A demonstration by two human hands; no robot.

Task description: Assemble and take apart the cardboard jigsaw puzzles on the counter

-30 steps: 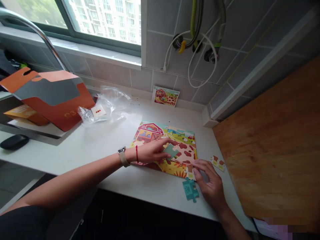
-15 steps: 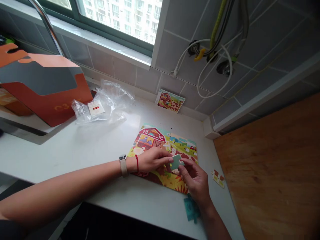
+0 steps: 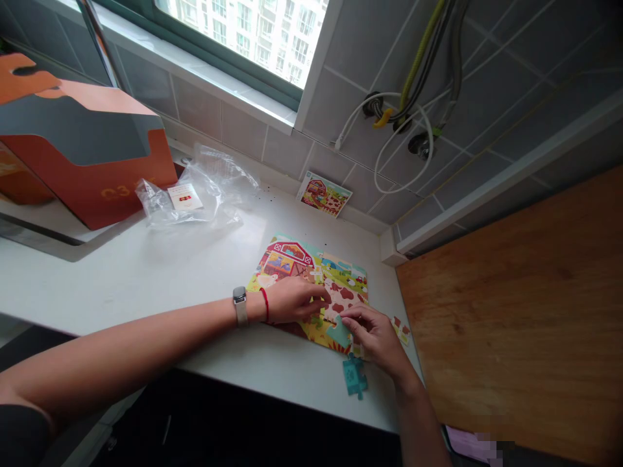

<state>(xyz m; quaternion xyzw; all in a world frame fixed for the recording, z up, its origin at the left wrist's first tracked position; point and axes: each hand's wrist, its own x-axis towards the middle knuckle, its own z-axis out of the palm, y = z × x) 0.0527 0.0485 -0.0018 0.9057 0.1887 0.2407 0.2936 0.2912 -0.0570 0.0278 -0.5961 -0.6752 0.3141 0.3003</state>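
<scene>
A partly assembled farm jigsaw puzzle (image 3: 341,275) with a red barn lies flat on the white countertop (image 3: 146,272). My left hand (image 3: 294,299) rests on its middle and holds nothing that I can see. My right hand (image 3: 374,337) is shut on a pale teal puzzle piece (image 3: 339,334) at the puzzle's lower edge. Just below that hand lies a darker teal loose piece (image 3: 354,377). A small joined strip of brown-and-white pieces (image 3: 401,331) sits to the right of my right hand.
A picture card of the farm scene (image 3: 324,194) leans on the tiled wall. An orange box (image 3: 97,188) and a crumpled clear plastic bag (image 3: 204,194) stand on the left. A wooden board (image 3: 511,305) fills the right side. Hoses (image 3: 409,110) hang on the wall.
The pale teal piece was held between both hands and is now in my right hand alone, lower on the puzzle. My left hand has drawn back from it. The view has shifted slightly.
</scene>
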